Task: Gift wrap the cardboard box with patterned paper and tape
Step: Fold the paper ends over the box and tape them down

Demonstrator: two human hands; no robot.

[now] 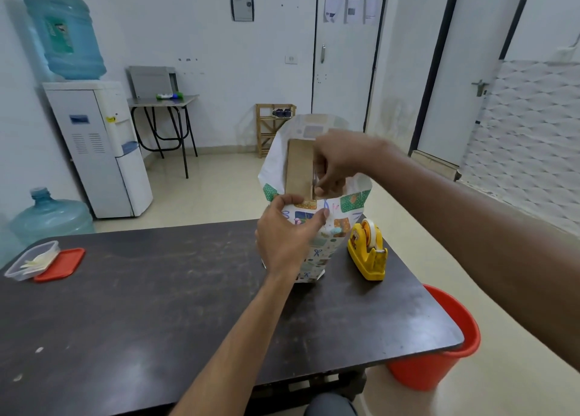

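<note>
Dark, scuffed bench (157, 305) beneath both hands; white-walled room with pale floor beyond.

Cardboard box (298, 170): standing on end on the bench, between the hands, sleeved in patterned paper (320, 252). Brown top end bare, paper rising open around it, white underside showing on the far flap.

Left hand (285, 236): on the near face of the box, thumb and fingers curled over the near paper flap at the top edge, gripping it.

Right hand (339, 161): above and just beyond the left, reaching down into the open end. Fingers curled, pinching a shiny strip (314, 180), seemingly clear tape, against the box top. Hands close together but not touching.

Yellow tape dispenser (368, 252): on the bench just right of the left hand, beside the wrapped box.

Red bucket (439, 353): on the floor under the right forearm, past the bench corner.

Clear plastic container (31, 260) and red lid (61, 265): far left of the hands, touching each other, at the bench edge.

Water dispenser (97, 148) topped by blue bottle (66, 35): well beyond and left of the hands. Second bottle (50, 218) on the floor beside it.
</note>
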